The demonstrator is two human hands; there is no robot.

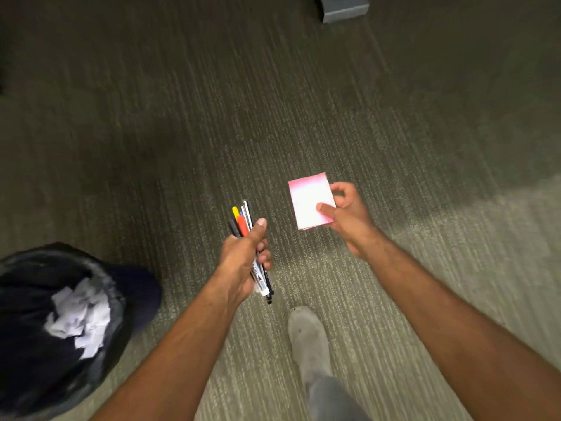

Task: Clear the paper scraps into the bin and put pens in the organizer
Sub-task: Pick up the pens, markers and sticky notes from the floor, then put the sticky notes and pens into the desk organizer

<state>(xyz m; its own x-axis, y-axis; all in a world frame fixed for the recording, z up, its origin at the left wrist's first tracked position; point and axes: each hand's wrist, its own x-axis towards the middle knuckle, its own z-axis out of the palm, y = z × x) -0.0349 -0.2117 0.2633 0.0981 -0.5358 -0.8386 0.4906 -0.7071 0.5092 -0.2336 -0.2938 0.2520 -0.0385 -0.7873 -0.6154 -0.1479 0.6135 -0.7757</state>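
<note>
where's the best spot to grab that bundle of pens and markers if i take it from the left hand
Grip the capped upper ends of the bundle of pens and markers, coming from above and ahead. They fan out free beyond the left hand, whose fingers wrap the middle; the short lower tips offer less hold.

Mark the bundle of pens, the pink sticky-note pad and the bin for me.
bundle of pens (243, 221): head view, on the orange marker above the left hand's grip.
pink sticky-note pad (308, 200): head view, middle of its top sheet.
bin (117, 294): head view, on its dark liner's right rim.
</note>
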